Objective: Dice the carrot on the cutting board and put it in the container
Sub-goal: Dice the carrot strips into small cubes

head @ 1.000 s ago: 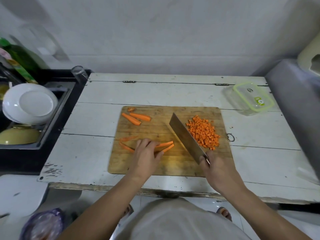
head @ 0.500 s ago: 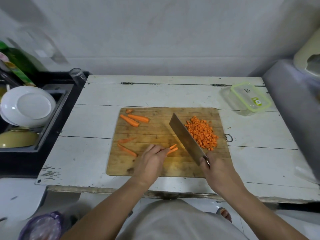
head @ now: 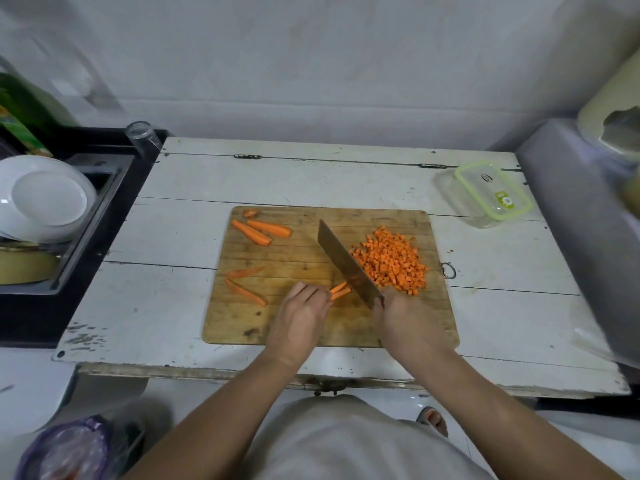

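Note:
A wooden cutting board (head: 304, 327) lies on the white table. My left hand (head: 300, 315) holds down a few thin carrot strips (head: 340, 291) whose ends stick out toward the blade. My right hand (head: 405, 318) grips the handle of a cleaver (head: 348, 263), its blade down on the board against the strip ends. A heap of diced carrot (head: 391, 259) lies right of the blade. Two thicker carrot pieces (head: 261, 231) sit at the board's far left, two thin slices (head: 244, 284) lower left. The clear container with a green-rimmed lid (head: 491, 194) stands at the far right.
A black sink (head: 86, 216) at the left holds a white plate (head: 45, 199) and a yellowish bowl (head: 24, 266); a glass (head: 143, 136) stands at its corner. A grey appliance (head: 585, 216) borders the table on the right. A purple bag (head: 65, 448) lies on the floor.
My left hand slid the carrot strips rightward toward the cleaver. The blade now meets the strip ends.

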### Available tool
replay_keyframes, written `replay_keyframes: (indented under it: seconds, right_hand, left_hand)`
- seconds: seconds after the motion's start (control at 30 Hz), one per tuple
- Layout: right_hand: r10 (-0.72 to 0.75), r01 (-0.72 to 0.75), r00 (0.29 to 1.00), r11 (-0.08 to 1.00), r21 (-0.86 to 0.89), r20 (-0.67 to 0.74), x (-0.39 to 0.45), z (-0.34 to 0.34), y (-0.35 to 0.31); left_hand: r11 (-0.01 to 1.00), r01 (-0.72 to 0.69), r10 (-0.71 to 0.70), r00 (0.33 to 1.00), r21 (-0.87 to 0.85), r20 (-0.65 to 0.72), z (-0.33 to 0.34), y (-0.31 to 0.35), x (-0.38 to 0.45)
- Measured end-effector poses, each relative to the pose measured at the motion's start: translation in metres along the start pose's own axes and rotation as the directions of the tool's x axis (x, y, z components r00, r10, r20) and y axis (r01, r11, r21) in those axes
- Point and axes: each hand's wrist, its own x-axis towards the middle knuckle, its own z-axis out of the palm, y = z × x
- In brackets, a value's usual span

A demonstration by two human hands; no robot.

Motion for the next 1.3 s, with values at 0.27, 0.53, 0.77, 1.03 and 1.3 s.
replay_keyframes:
  seconds: [0.27,0.53,0.77,1.03,1.3]
  right_hand:
    - [-0.015,0.015,1.000,1.000,-0.005,0.006,-0.032,-0.004,0.017]
    - [0.013,-0.013,1.000,1.000,-0.002,-0.010,0.007,0.000,-0.004]
    - [-0.042,0.043,0.998,0.999,0.016,-0.046,-0.021,-0.002,0.010]
    - [-0.024,0.025,1.000,0.999,0.025,-0.016,0.005,0.012,-0.017]
    - [0.001,0.002,0.999,0.997,0.071,-0.033,-0.007,0.000,0.021]
  left_hand:
    - [0.997,0.040,-0.042,0.999,-0.067,-0.034,0.001,-0.001,0.000]
    - [0.998,0.025,-0.026,0.999,-0.066,-0.019,-0.002,-0.001,-0.001]
    - [0.998,0.009,-0.012,0.999,-0.065,-0.049,-0.005,-0.001,-0.004]
    - [0.997,0.037,-0.040,0.999,-0.065,-0.034,-0.004,-0.001,-0.005]
    - [0.996,0.065,-0.068,0.996,-0.063,-0.060,-0.001,0.005,-0.004]
